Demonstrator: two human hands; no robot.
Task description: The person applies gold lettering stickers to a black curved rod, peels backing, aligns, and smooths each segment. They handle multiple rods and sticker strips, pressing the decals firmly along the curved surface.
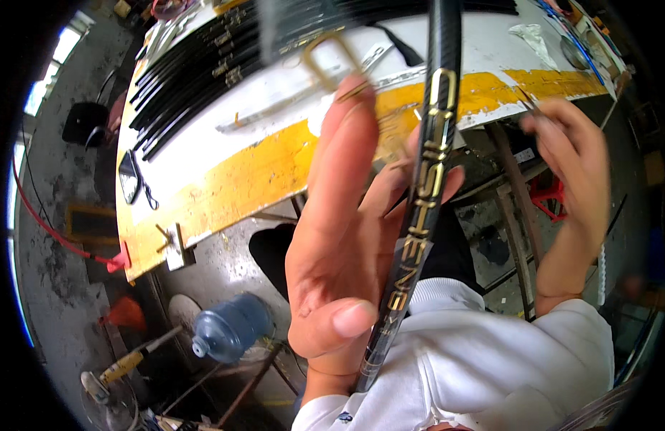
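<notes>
A glossy black rod (423,190) with gold lettering slants up through the middle, close to me. My left hand (336,215) is around it: some fingers curl behind the rod, the index finger points up, and the thumb lies beside the shaft. At the index fingertip is a blurred gold outline decal (329,61), apparently on clear film. A strip of clear film (406,266) clings to the rod's lower part. Away to the right, my right hand (573,147) is closed in a pinch on a thin pointed tool (528,100), blurred, its kind unclear.
Several black rods (196,86) lie on the white and yellow worktable (203,183), with a metal ruler (375,61) and a dark strap (398,44). A clamp (173,248) grips its near edge. Below are a blue water jug (232,327) and a red stool (548,197).
</notes>
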